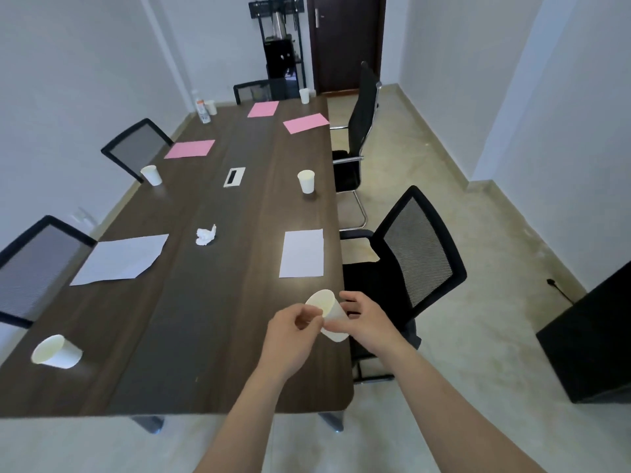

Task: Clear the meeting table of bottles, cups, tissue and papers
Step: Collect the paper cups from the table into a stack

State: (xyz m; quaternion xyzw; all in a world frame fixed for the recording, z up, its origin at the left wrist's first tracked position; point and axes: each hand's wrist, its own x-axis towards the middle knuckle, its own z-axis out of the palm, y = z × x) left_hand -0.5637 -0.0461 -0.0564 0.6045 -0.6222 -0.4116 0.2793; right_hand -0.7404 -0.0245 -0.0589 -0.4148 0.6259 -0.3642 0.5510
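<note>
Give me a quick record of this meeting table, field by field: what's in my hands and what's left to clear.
held cup: tilted, gripped by left hand and right hand
cups on table: near-left cup, mid-left cup, mid-right cup, far-left cup, far-right cup
bottle: far left, beside far-left cup
tissue: crumpled, centre
white papers: two, near half
pink papers: three, far half

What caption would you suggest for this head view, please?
Left hand and right hand hold a paper cup over the meeting table, where other cups, papers, tissue and a bottle await clearing.
</note>
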